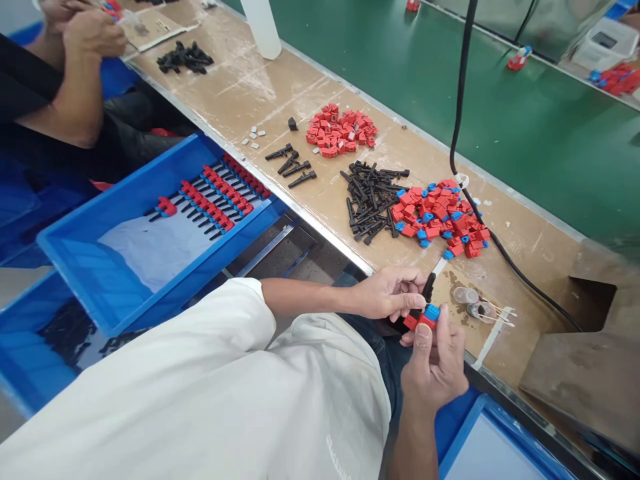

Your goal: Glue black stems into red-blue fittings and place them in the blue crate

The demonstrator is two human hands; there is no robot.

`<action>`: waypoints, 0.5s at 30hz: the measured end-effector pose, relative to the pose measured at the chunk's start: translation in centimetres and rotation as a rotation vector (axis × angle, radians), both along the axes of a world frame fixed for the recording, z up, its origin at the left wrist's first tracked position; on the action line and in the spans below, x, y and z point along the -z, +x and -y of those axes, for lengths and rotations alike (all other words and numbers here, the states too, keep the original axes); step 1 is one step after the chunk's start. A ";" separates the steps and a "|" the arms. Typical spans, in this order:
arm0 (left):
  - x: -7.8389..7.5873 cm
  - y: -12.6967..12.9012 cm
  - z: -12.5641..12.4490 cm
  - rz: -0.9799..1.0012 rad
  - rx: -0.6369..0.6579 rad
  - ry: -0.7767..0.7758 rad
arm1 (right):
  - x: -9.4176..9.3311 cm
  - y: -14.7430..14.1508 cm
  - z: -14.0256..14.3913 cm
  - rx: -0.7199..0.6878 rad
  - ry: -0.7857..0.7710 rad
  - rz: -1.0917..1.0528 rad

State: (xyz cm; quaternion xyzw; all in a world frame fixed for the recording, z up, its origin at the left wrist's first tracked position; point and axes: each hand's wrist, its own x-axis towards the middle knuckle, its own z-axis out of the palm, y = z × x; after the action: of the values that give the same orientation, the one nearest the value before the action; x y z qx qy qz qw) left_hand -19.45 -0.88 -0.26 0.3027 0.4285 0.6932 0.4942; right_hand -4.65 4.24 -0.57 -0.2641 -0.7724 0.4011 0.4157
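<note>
My left hand [387, 293] is closed, its thumb and fingers pinching a black rod-shaped plastic part [429, 285]. Facing it, my right hand [436, 363] grips a red-and-blue plastic piece [429, 316] between thumb and fingers. The two parts meet or nearly meet over the table's front edge; the fingers hide the joint. Just beyond them lies a heap of red-and-blue pieces [440, 217]. Beside that heap is a pile of black rod-shaped parts [373, 197].
Farther left are red blocks [343, 130] and several separate black rods [297, 167]. A blue tray [125, 303] holds rows of joined parts. Small cups [466, 296] with sticks stand right. A black cable [457, 133] crosses the table. A co-worker's hands [93, 30] work at upper left.
</note>
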 end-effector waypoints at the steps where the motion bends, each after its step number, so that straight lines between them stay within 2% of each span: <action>1: 0.0 0.1 0.0 0.013 -0.017 0.009 | -0.1 0.1 -0.4 -0.021 -0.074 -0.011; 5: 0.3 0.2 -0.4 0.017 -0.006 0.092 | 0.1 0.7 -1.3 -0.164 -0.450 -0.079; 6: 0.5 0.2 -0.5 0.006 -0.010 0.106 | 0.3 0.9 -1.4 -0.219 -0.503 -0.080; 8: 0.8 0.2 -0.4 -0.035 -0.044 0.107 | 0.5 1.2 -1.5 -0.277 -0.494 -0.072; 11: 0.9 0.3 0.1 -0.120 -0.041 0.128 | -0.2 1.3 -1.6 -0.249 -0.232 -0.029; 15: 0.3 0.6 1.0 -0.110 0.087 0.193 | -2.6 0.9 -1.9 -0.131 0.398 0.152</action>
State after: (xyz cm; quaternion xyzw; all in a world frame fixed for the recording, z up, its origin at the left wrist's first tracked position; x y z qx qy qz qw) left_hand -18.89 -1.86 -0.59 0.4046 0.3728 0.6913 0.4684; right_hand -3.72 6.19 2.00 -0.1554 -0.8810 0.2457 0.3732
